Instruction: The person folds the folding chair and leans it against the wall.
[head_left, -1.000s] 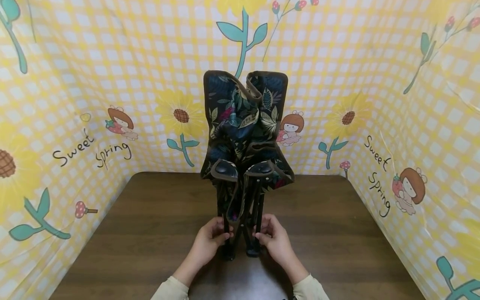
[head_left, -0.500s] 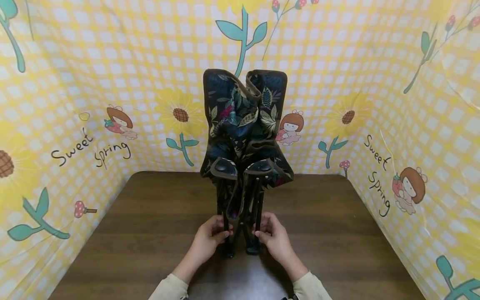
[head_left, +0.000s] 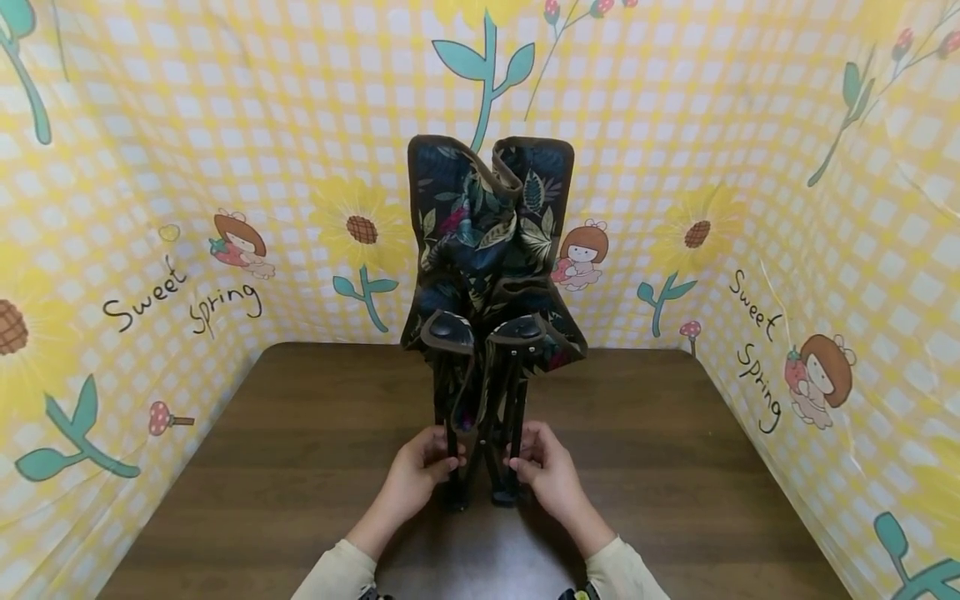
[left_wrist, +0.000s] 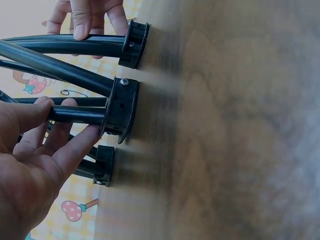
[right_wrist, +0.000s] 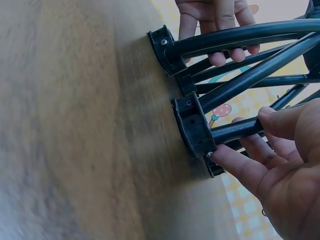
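Note:
A folded camping chair point(head_left: 491, 250) with dark leaf-print fabric stands upright on the brown wooden table point(head_left: 300, 467). Its black tube legs end in black plastic feet point(left_wrist: 120, 110) point(right_wrist: 192, 127) that rest on the tabletop. My left hand point(head_left: 420, 471) point(left_wrist: 45, 135) grips the front left leg just above its foot, fingers curled round the tube. My right hand point(head_left: 542, 468) point(right_wrist: 265, 150) grips the front right leg the same way. The two front legs stand close together between my hands.
A yellow checked backdrop point(head_left: 187, 208) with sunflowers and "Sweet Spring" lettering walls the table on three sides. Bare tabletop lies to the left and right point(head_left: 675, 467) of the chair.
Almost nothing differs. Both hands keep their hold on the legs and have shifted very slightly away from me; the chair stays folded and upright.

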